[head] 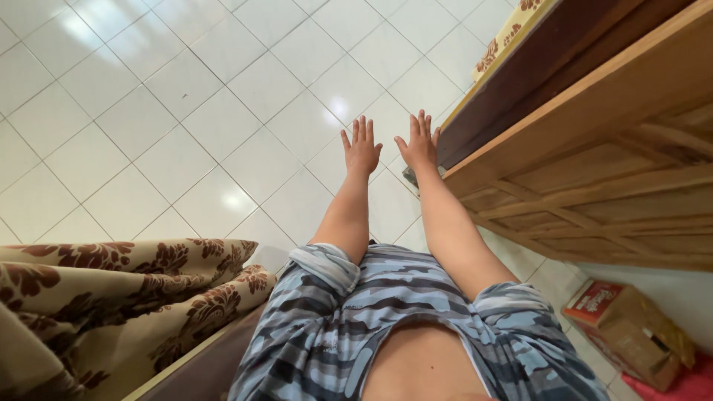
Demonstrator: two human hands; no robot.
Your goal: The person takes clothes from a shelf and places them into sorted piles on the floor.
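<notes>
Both my arms reach straight out ahead over a white tiled floor (186, 126). My left hand (361, 145) is flat with its fingers spread and holds nothing. My right hand (419, 141) is beside it, also flat and empty, its fingers apart. The right hand is close to the corner of a wooden piece of furniture (594, 119). Neither hand touches anything that I can see. My blue-grey camouflage shirt (371, 312) fills the bottom of the view.
Wooden furniture with slatted panels runs along the right side. A beige cloth with a brown flower pattern (111, 297) lies at the lower left, over a dark edge. A brown cardboard box (631, 327) sits at the lower right on the floor.
</notes>
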